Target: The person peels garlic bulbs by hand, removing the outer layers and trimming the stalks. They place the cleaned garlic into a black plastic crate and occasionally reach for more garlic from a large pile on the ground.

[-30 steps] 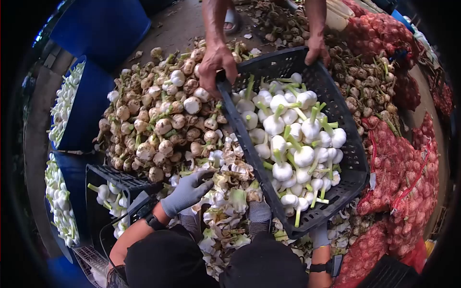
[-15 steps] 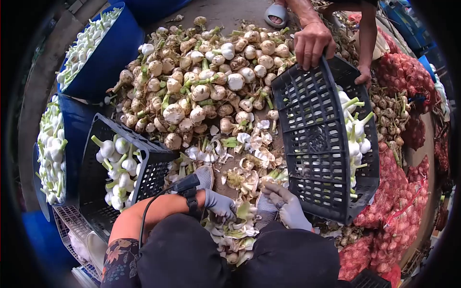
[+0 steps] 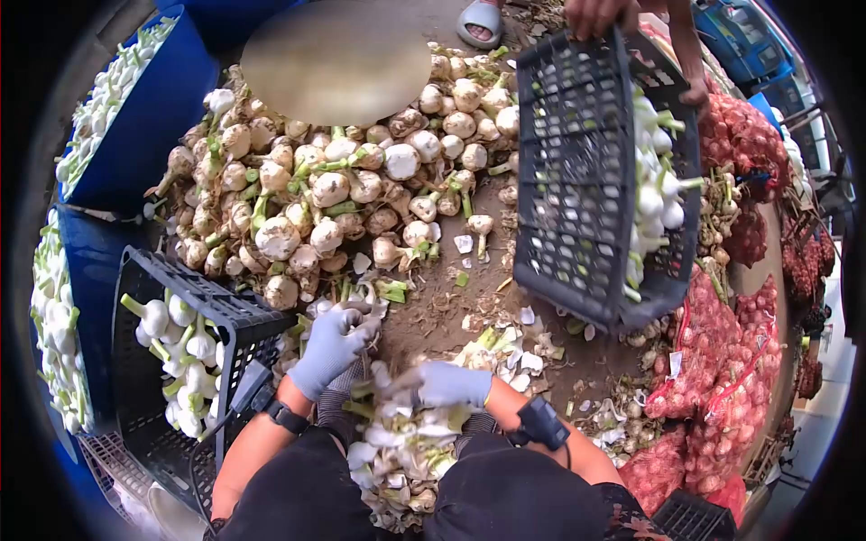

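Observation:
My left hand [image 3: 329, 347], in a grey glove, lies on white husks at the near edge of the unpeeled garlic pile [image 3: 334, 189], fingers spread. My right hand [image 3: 451, 383], also gloved and blurred by motion, is flat over the heap of garlic peels [image 3: 406, 451] between my knees. Neither hand grips anything I can make out. Another person's hands [image 3: 600, 13] hold a black crate [image 3: 568, 180] tilted steeply at the upper right, with peeled white garlic [image 3: 649, 194] sliding to its far side.
A second black crate [image 3: 239, 329] with peeled garlic stands by my left arm. Blue tubs [image 3: 167, 108] of peeled garlic line the left. Red mesh sacks [image 3: 731, 361] are stacked on the right. A sandalled foot [image 3: 478, 22] is at the top.
The other person has lifted the black crate up and away to the right. My hands moved together onto the peels, and my view shifted.

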Demonstrator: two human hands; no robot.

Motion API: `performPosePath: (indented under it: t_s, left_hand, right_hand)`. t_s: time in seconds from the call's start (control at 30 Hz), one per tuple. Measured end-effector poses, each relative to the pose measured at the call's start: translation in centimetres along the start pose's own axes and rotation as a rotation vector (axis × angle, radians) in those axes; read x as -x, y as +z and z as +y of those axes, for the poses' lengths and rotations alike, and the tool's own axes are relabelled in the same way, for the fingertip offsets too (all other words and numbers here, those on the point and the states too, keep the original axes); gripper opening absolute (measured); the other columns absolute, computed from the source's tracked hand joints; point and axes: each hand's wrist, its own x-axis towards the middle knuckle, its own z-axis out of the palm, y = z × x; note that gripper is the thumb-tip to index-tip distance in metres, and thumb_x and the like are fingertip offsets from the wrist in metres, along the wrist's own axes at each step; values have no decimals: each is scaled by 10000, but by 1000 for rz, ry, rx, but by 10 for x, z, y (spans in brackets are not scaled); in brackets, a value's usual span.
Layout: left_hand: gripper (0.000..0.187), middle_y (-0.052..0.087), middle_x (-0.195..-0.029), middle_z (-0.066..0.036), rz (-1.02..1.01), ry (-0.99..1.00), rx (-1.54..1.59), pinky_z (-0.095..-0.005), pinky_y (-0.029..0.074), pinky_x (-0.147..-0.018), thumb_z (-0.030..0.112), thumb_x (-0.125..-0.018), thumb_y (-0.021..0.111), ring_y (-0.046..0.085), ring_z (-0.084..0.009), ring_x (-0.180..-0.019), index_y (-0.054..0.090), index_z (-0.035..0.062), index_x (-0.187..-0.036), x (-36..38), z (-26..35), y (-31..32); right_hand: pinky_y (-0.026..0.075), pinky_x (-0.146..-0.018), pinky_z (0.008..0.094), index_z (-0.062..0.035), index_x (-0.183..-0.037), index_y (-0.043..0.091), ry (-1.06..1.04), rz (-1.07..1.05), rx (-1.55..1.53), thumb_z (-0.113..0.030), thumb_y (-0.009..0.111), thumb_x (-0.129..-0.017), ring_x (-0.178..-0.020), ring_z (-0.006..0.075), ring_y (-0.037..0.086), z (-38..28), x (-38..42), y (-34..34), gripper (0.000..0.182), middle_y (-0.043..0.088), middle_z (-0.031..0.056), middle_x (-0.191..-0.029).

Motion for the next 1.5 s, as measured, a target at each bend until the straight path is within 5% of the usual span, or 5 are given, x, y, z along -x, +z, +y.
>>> performPosePath:
  t_s: [0.2,0.57,0.77,0.83,1.5]
  left_hand:
    - [245,654,-836,-102,-57,53,107,-307,490,-716,217,-925,619,614,-170,-780,687,-13,-978,-11,12,9]
    - [285,665,-1040,-74,17,-74,293,-303,498,-852,103,-893,646,626,-163,-925,648,16,-1165,-27,29,2]
    - [495,615,-1166,-52,-260,238,222,-285,488,-915,42,-840,710,574,-119,-1033,557,28,-1310,-34,53,15]
    - [530,618,-1229,-83,-259,-161,619,-296,464,-965,82,-822,758,555,-152,-1155,558,18,-1309,-24,59,19]
    - [581,628,-1265,-73,-274,-55,514,-294,434,-1010,151,-760,837,566,-138,-1139,608,25,-1280,-15,49,-8]
  right_hand:
    - [501,-744,439,-243,-1353,519,787,705,811,-386,614,-877,-943,318,614,40,-40,-100,505,617,153,-1064]
    - [510,-834,412,-86,-1052,687,525,1042,212,-114,613,-804,-964,300,643,70,-1,-124,260,673,145,-1067]
    - [489,-687,209,-15,-1249,599,37,623,-1052,-117,516,-996,-774,65,584,-39,34,-72,285,658,15,-888]
    - [501,-674,233,-34,-1248,590,-179,660,-1374,-60,476,-994,-760,82,600,-38,25,-67,279,657,32,-894]
    - [509,-587,258,90,-1005,626,121,511,-854,-31,506,-955,-644,138,619,-56,1,-49,178,668,109,-797]
